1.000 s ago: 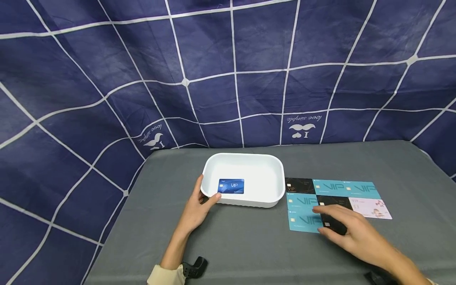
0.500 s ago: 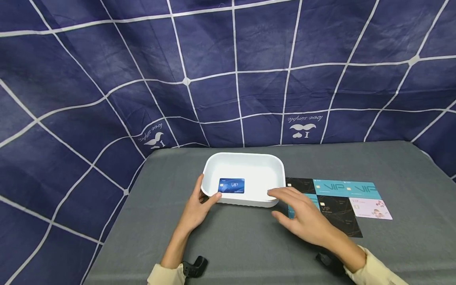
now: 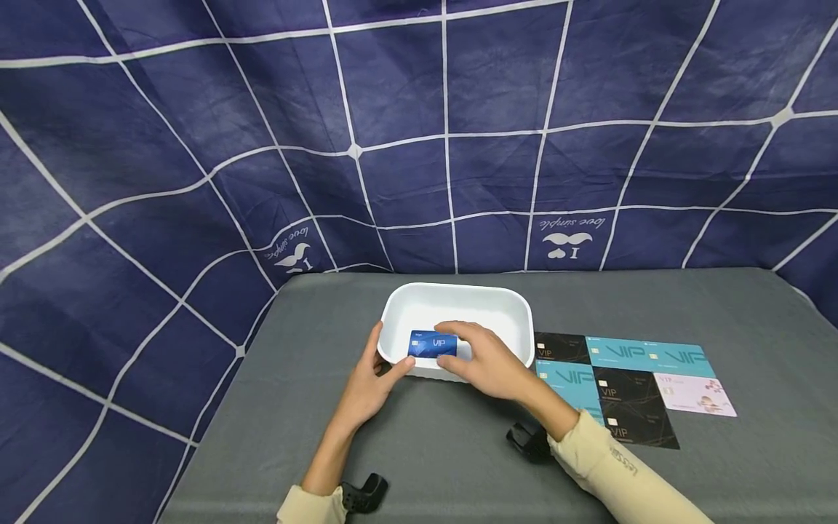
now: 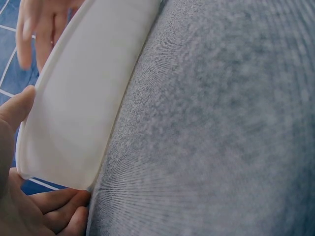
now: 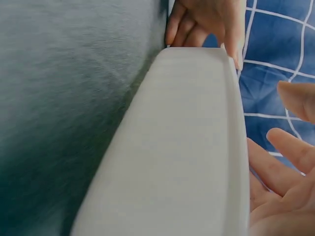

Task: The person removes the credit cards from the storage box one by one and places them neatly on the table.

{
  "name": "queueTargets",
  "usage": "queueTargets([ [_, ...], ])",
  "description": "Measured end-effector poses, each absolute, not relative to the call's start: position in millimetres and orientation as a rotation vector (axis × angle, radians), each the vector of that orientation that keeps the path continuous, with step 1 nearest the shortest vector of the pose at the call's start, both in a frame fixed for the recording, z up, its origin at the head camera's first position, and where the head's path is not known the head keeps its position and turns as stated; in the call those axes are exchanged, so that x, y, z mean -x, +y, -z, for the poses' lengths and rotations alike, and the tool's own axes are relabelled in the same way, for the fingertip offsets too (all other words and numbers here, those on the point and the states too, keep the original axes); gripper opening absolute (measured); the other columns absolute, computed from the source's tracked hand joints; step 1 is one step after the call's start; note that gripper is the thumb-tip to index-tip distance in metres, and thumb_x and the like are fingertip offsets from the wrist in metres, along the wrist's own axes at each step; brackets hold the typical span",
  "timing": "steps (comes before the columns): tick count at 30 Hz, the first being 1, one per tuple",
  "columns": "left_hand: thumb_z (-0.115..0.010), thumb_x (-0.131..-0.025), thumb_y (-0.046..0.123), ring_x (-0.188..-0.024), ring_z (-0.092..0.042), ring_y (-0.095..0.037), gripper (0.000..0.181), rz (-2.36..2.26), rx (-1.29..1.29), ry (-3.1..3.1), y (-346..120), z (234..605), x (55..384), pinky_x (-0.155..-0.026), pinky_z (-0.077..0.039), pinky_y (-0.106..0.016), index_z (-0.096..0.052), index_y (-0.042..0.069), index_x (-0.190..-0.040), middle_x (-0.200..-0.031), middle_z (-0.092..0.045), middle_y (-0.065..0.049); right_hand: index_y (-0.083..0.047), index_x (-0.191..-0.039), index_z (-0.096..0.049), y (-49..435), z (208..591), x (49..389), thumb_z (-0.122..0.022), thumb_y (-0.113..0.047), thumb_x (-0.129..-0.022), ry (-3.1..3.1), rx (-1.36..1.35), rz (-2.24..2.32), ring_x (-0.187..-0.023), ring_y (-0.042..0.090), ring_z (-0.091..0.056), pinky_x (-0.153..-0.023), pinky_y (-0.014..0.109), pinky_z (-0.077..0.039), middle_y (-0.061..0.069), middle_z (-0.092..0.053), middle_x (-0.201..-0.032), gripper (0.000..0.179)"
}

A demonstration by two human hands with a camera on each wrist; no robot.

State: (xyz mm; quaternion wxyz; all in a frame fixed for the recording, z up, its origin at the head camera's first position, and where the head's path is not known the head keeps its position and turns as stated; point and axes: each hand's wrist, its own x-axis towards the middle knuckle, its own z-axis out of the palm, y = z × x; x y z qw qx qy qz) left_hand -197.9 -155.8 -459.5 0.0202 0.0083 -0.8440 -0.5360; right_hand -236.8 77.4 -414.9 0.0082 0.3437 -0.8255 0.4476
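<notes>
A white plastic box (image 3: 419,306) stands on the grey cloth with a blue VIP card (image 3: 424,344) lying inside, near its front. My left hand (image 3: 362,391) grips the box's front left corner, thumb at the front rim and fingers along the left side. Over the front part of the box is my right hand (image 3: 487,364), thumb and fingers apart around the right end of the blue card. In the right wrist view the right hand (image 5: 285,187) has its fingers spread beyond the rim of the box (image 5: 182,147).
Right of the box, several cards lie edge to edge: black cards (image 3: 633,400), teal cards (image 3: 618,352) and a pink flowered card (image 3: 695,394). My right sleeve (image 3: 628,473) hides part of the lower left cards. A blue checked cloth (image 3: 491,167) hangs behind the table.
My right hand has moved left from above the cards to over the box, by the blue card. My left hand has stayed on the box corner. The view has shifted slightly.
</notes>
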Motion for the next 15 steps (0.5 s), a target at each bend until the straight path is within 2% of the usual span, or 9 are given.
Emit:
queueTargets([
  [7,-0.073,-0.090,0.042,-0.128,-0.049,-0.033,0.092,1.651,-0.038,-2.619,-158,459,199,-0.101,-0.037,-0.054,-0.017,0.020,-0.159,-0.143,-0.048,-0.023,0.005,-0.133,-0.057,52,417,270,-0.074,-0.010,-0.088,-2.695,-1.160,-1.410,-0.121,0.034,-0.056,-0.100,0.049,-0.042,0.020,-0.060,-0.130,0.050],
  [15,-0.072,-0.090,0.043,-0.128,-0.049,-0.034,0.093,1.626,-0.032,-2.641,-157,457,195,-0.101,-0.037,-0.053,-0.017,0.016,-0.160,-0.144,-0.046,-0.024,0.000,-0.136,-0.057,40,436,289,-0.080,-0.009,-0.082,-2.965,-1.033,-1.155,-0.117,0.028,-0.059,-0.099,0.042,-0.043,0.016,-0.064,-0.126,0.059],
])
